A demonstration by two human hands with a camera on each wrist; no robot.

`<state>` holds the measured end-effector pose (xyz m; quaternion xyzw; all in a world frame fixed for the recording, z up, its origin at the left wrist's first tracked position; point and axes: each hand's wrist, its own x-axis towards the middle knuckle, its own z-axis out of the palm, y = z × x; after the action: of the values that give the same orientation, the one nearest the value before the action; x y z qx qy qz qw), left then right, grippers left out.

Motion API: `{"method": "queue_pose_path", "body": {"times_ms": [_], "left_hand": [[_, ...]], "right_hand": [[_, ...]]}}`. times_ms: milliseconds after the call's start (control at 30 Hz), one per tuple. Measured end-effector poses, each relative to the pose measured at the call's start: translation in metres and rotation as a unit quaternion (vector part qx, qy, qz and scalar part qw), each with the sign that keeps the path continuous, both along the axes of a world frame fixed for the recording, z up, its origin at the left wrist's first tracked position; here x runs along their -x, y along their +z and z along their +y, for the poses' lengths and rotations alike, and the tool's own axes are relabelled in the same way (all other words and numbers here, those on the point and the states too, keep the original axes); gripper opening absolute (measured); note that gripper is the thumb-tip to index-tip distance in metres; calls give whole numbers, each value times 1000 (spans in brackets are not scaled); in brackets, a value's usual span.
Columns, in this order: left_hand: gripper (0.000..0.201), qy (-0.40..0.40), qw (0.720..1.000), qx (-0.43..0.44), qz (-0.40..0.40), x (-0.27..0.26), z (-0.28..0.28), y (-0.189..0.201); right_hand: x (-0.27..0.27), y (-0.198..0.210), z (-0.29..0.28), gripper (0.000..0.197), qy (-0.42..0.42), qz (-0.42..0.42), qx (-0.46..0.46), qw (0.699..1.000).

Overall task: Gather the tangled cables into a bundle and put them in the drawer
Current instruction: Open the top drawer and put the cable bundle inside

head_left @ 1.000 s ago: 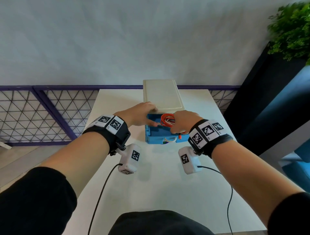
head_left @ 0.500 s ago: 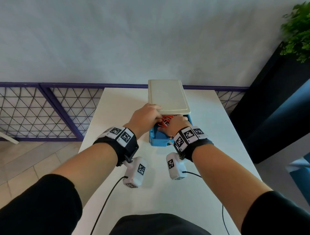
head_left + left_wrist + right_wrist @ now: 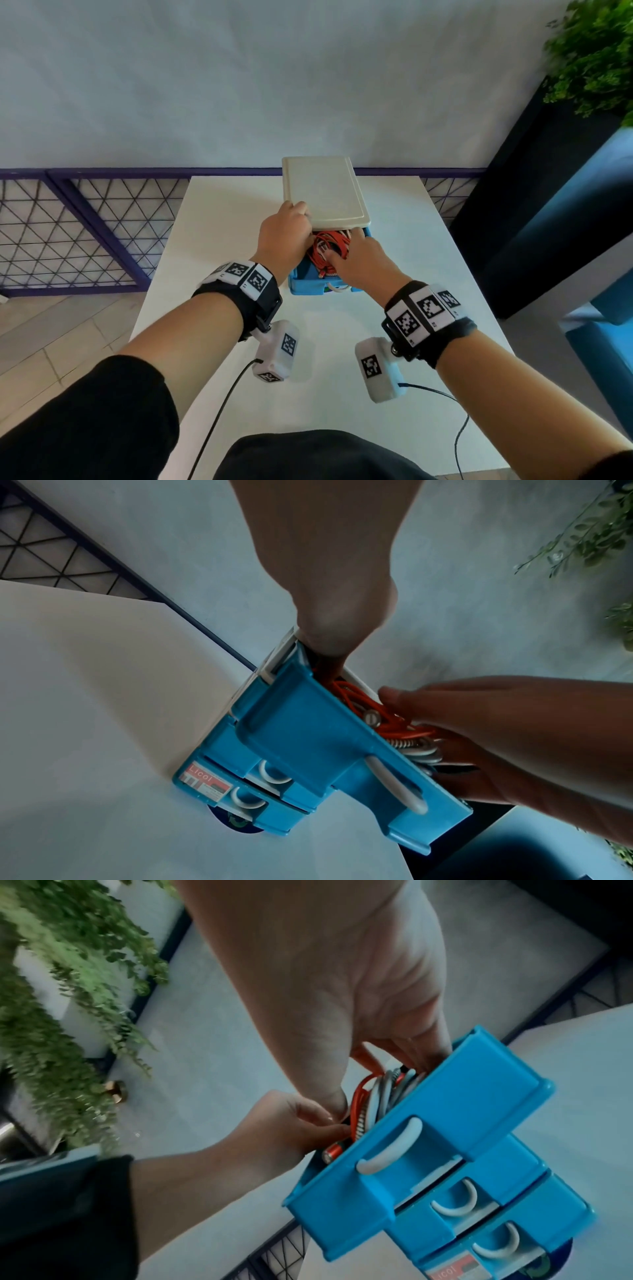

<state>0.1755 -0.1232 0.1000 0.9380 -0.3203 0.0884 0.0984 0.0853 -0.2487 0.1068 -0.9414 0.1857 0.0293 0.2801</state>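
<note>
A blue drawer unit with a white top (image 3: 322, 192) stands at the table's far middle, its top drawer (image 3: 308, 287) pulled out toward me. The red and white cable bundle (image 3: 329, 246) lies inside that drawer (image 3: 308, 723). My right hand (image 3: 352, 250) reaches in from the right, and its thumb and fingers grip the cable bundle (image 3: 377, 1096). My left hand (image 3: 303, 228) is at the drawer's left rear corner, thumb on the white top. Its curled fingers (image 3: 308, 1123) hold the bundle's edge. A red plug (image 3: 322, 274) rests near the drawer's front wall.
The white table (image 3: 222, 240) has bare surface on both sides and in front of the unit. Two lower drawers (image 3: 270, 775) are closed. A purple lattice railing (image 3: 85, 222) runs behind on the left. A dark cabinet (image 3: 531, 205) and a plant (image 3: 596, 58) stand to the right.
Both hands have pushed further into the open drawer with the cables. The bundle sits lower and deeper than a second ago. My left hand slid to the drawer's rear left corner.
</note>
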Motion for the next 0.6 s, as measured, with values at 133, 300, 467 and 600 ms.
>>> {"method": "queue_pose_path", "body": {"times_ms": [133, 300, 467, 600], "left_hand": [[20, 10, 1000, 1, -8, -1, -2, 1], [20, 7, 1000, 3, -8, 0, -3, 3], [18, 7, 1000, 4, -3, -1, -1, -1], [18, -17, 998, 15, 54, -3, 4, 7]], "right_hand": [[18, 11, 1, 37, 76, -74, 103, 989], [16, 4, -2, 24, 151, -34, 113, 981], [1, -14, -4, 30, 158, 1, 157, 975], [-9, -13, 3, 29, 123, 3, 171, 978]]}}
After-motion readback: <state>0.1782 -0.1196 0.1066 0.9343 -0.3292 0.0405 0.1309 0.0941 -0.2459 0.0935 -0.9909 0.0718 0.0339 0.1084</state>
